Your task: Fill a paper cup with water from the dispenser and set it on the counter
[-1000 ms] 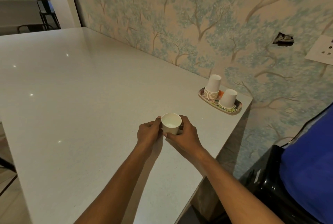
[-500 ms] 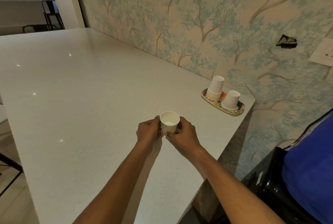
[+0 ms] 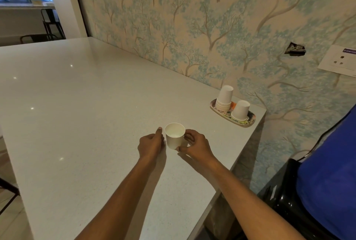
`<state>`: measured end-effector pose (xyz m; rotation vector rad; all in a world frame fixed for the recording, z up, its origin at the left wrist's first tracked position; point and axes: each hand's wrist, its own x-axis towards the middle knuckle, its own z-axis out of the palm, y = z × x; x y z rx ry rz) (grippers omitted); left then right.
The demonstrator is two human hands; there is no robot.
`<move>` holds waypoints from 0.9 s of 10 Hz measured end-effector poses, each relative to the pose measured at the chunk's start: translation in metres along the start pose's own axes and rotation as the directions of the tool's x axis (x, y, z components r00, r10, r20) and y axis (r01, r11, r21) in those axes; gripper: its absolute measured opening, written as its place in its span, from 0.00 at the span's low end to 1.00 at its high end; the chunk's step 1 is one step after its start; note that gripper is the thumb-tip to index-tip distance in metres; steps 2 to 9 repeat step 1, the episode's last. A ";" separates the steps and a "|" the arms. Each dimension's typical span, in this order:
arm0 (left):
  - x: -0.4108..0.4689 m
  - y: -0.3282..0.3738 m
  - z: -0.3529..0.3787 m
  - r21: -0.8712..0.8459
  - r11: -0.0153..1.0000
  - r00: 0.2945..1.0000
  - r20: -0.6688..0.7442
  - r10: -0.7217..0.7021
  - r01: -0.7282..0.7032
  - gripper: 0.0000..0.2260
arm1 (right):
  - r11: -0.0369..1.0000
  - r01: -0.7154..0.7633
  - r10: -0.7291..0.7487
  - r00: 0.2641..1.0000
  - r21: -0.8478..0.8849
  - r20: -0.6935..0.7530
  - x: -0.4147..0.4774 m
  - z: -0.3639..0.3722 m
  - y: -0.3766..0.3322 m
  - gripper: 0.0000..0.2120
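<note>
Head view: white paper cup (image 3: 175, 136) stands upright on the pale speckled table (image 3: 81, 104), near the right edge, mouth open upward; inside looks pale, water level hard to read. Left hand (image 3: 151, 144) sits just left of the cup, fingers curled, thumb tip up beside the rim; contact with the cup wall cannot be told for sure, grip loose. Right hand (image 3: 196, 146) is on the cup's right side, thumb at the base and fingers bent round the far wall, a light half-open grip, touching or nearly so. Both bare forearms reach in from the bottom of the frame. Further back by the wall, a patterned oval tray (image 3: 244, 122) carries a stack of upturned cups (image 3: 224, 98) and a single upturned cup (image 3: 240, 110). Tree-pattern wallpaper (image 3: 192, 27) behind. Blue water bottle (image 3: 331, 182) on a black dispenser (image 3: 289, 207) at lower right.
</note>
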<state>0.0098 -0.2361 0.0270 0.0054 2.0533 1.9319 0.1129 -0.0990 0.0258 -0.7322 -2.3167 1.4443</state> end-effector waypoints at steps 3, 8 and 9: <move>-0.005 0.012 -0.003 0.059 0.996 0.995 -0.077 0.068 -0.064 0.19 | 0.997 -0.031 0.031 0.999 0.071 -0.007 -0.007 -0.017 -0.006 0.39; -0.005 0.012 -0.003 0.059 0.996 0.995 -0.077 0.068 -0.064 0.19 | 0.997 -0.031 0.031 0.999 0.071 -0.007 -0.007 -0.017 -0.006 0.39; -0.005 0.012 -0.003 0.059 0.996 0.995 -0.077 0.068 -0.064 0.19 | 0.997 -0.031 0.031 0.999 0.071 -0.007 -0.007 -0.017 -0.006 0.39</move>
